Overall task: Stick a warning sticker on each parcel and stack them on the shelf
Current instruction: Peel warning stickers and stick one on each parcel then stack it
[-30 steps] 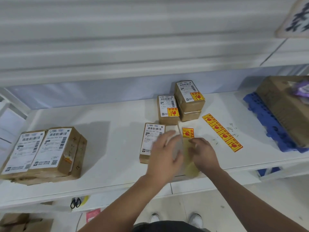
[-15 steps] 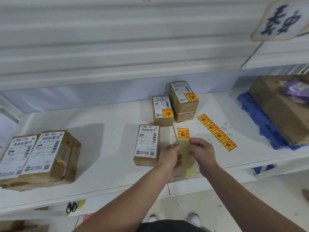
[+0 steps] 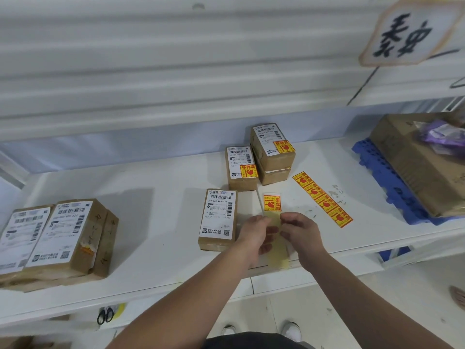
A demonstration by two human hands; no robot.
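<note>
A translucent backing strip with one yellow-and-red warning sticker at its far end is held over the white shelf. My left hand and my right hand both pinch the strip near its middle. Just left of my left hand lies a brown parcel with a white label and no warning sticker. Behind it stand a stickered parcel and a stack of two parcels, the top one stickered. A strip of several warning stickers lies to the right.
A pile of labelled parcels sits at the shelf's left end. At the right a large cardboard box rests on a blue plastic pallet. Scissors lie on the lower ledge. A sign hangs top right.
My left hand has drawn back from over the unstickered parcel and joined my right hand on the backing strip. The view has shifted slightly to the right.
</note>
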